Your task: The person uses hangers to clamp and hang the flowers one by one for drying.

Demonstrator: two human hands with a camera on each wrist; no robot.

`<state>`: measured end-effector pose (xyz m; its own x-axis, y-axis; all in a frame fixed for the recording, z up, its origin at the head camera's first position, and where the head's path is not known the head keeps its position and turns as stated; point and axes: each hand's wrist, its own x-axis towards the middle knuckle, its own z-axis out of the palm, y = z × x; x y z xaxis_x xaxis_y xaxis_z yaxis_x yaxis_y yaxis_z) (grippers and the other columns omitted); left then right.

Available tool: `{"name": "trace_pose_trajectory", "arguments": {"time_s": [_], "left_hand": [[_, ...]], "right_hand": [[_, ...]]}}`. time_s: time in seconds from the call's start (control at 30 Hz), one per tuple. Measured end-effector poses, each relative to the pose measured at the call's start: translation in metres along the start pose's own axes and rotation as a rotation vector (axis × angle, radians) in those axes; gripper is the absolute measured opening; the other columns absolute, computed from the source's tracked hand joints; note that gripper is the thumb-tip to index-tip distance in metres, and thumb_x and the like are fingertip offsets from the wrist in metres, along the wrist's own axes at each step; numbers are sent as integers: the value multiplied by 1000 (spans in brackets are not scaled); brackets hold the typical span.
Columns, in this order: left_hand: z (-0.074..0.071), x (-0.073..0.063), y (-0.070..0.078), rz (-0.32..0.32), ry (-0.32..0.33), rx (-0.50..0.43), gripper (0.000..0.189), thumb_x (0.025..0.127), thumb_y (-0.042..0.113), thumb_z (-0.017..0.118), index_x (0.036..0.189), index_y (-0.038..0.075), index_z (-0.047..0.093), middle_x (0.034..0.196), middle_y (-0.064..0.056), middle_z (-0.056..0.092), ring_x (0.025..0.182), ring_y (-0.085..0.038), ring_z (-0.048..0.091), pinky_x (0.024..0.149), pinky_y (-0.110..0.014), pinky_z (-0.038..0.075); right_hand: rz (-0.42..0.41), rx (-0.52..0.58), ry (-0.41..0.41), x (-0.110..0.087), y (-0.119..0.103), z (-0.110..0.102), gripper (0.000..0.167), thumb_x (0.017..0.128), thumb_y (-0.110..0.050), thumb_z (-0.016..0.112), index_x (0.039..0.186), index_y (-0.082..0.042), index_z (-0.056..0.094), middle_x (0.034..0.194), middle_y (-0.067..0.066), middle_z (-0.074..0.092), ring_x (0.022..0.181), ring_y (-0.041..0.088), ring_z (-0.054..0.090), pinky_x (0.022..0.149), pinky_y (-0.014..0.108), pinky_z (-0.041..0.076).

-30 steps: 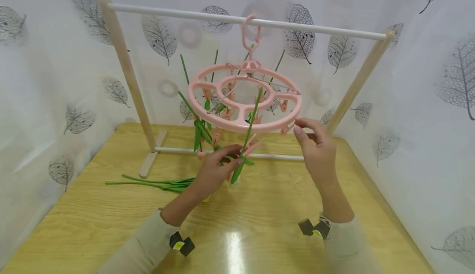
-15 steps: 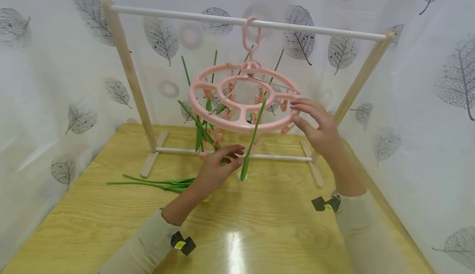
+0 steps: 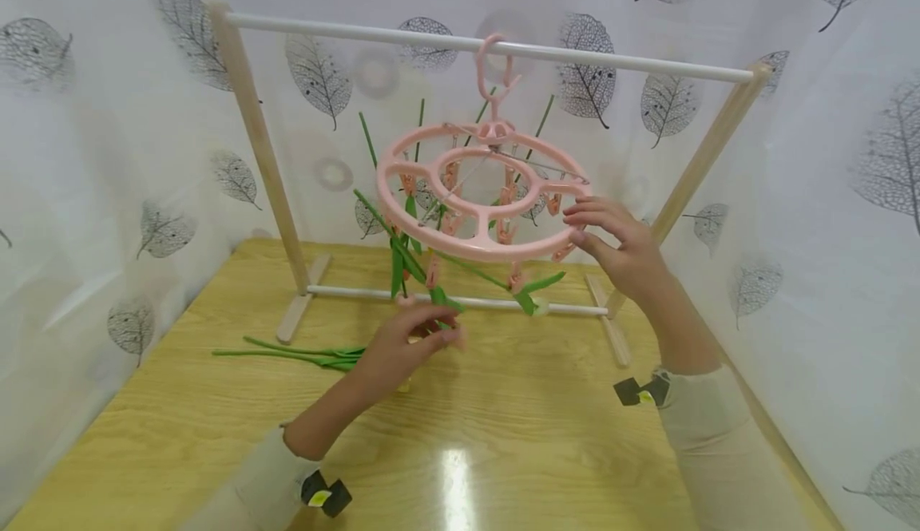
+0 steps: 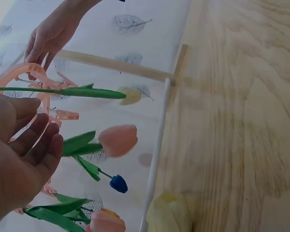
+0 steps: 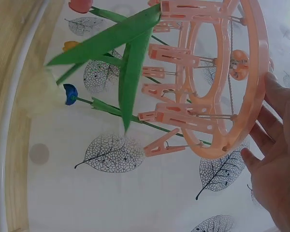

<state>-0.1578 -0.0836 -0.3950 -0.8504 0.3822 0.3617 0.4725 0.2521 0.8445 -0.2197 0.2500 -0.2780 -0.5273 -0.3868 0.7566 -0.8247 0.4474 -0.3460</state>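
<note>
A round pink clip hanger (image 3: 481, 253) hangs by its hook from a white rod. My right hand (image 3: 621, 247) holds the near right part of its rim, fingers and thumb around it. A pale tulip (image 3: 532, 299) hangs in a clip at the front, its leaves (image 5: 135, 63) large in the right wrist view. My left hand (image 3: 402, 347) is below the hanger's front left, its fingers loosely bent with nothing between them in the left wrist view. Beside its fingertips hangs a pink tulip (image 4: 118, 140). A blue tulip (image 4: 118, 183) hangs close by.
The rack has wooden posts (image 3: 259, 148) and a low white crossbar (image 3: 359, 293). More green stems (image 3: 287, 354) lie on the wooden table (image 3: 503, 435) at left, partly behind my left hand. Bare pink clips (image 5: 164, 143) dangle from the hanger. A leaf-print curtain stands behind.
My left hand has let go of the pale tulip, which has swung down to tilt in its clip, and has moved left and lower. My right hand has moved from a clip up to the rim.
</note>
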Motion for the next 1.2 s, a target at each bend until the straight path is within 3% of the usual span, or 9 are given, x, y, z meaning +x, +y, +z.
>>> {"name": "trace_pose_trajectory", "arguments": {"time_s": [0.23, 0.37, 0.47, 0.57, 0.8, 0.97, 1.07, 1.2], "left_hand": [[-36, -25, -19, -119, 17, 81, 29, 100, 31, 65, 127, 21, 68, 123, 1, 69, 104, -17, 65, 86, -28, 56], [-64, -40, -36, -137, 19, 178, 31, 100, 25, 64, 130, 15, 66, 127, -7, 67, 105, -20, 65, 85, -29, 56], [-87, -51, -52, -150, 20, 268, 34, 101, 22, 63, 132, 9, 65, 128, -12, 66, 105, -23, 65, 83, -28, 56], [-110, -61, -67, -198, 8, 330, 35, 101, 20, 62, 133, 5, 63, 128, -15, 65, 107, -28, 64, 81, -32, 57], [-156, -76, -101, -311, -52, 406, 37, 100, 16, 64, 133, -3, 61, 131, -24, 63, 116, -41, 59, 90, -48, 54], [-173, -77, -114, -347, -102, 450, 37, 96, 9, 67, 130, -6, 62, 127, -28, 61, 115, -46, 58, 89, -53, 54], [-177, -75, -118, -325, -118, 493, 34, 93, 5, 70, 125, -6, 65, 124, -29, 60, 111, -46, 59, 87, -55, 54], [-178, -74, -122, -304, -133, 475, 32, 90, -2, 71, 121, -7, 66, 119, -28, 56, 104, -44, 62, 82, -52, 56]], "right_hand": [[-11, -11, 10, 1, -6, 0, 28, 83, 10, 74, 110, 2, 74, 121, 20, 67, 126, 19, 55, 114, 23, 36], [-22, -12, 12, 1, -10, -1, 29, 82, 12, 74, 109, 3, 74, 119, 22, 67, 125, 12, 55, 114, 24, 37], [-36, -16, 8, 2, -12, -1, 31, 81, 15, 73, 109, 3, 74, 118, 22, 67, 125, 15, 55, 114, 24, 37], [-56, -16, 10, 2, -12, -2, 33, 79, 17, 73, 109, 3, 74, 118, 20, 68, 124, 19, 56, 114, 25, 37], [-56, -18, 10, 3, -11, -2, 33, 79, 17, 74, 109, 3, 74, 118, 20, 68, 124, 24, 56, 115, 29, 37], [-36, -16, 7, 2, -10, -1, 34, 78, 16, 74, 109, 1, 75, 120, 18, 68, 125, 24, 55, 115, 28, 37], [-34, -17, 9, 1, -10, 0, 35, 78, 16, 74, 109, 0, 75, 119, 19, 68, 125, 25, 56, 115, 28, 37], [-37, -14, 9, 0, -10, 2, 35, 78, 16, 74, 109, 1, 75, 119, 19, 68, 124, 25, 56, 115, 27, 37]]}}
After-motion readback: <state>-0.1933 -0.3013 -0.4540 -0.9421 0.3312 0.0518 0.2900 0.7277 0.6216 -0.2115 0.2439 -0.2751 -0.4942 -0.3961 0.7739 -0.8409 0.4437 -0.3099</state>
